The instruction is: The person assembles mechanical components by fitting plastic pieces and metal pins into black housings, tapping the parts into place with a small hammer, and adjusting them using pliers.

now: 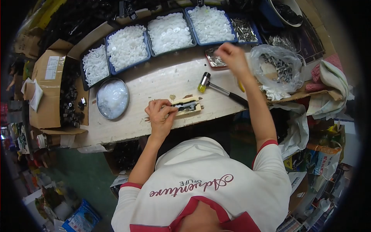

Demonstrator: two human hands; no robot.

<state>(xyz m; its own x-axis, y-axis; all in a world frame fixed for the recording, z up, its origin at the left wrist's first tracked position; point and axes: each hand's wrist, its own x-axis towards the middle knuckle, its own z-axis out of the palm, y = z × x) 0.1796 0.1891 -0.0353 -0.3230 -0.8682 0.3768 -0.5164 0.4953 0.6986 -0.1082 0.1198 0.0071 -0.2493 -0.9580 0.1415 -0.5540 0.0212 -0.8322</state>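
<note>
My left hand (160,115) rests on the near part of the bench, its fingers curled and pressed together at the left end of a cream-coloured block fixture (198,107). In that fixture lies a long black-and-grey part (187,105), whose left end is hidden by my fingers. My right hand (232,57) is raised by a small red tray (210,58) of shiny metal pins (217,61). Its fingers are pinched together, and anything between them is too small to see. Right of the fixture lies a two-faced mallet (220,89) with a black handle and a yellow face.
Blue bins (148,54) of white plastic pieces line the back, beside a bin of metal parts (244,31). A round metal dish (112,98) and a cardboard box (50,89) of black parts stand left. On the right sits a plastic bag (276,69) of grey parts.
</note>
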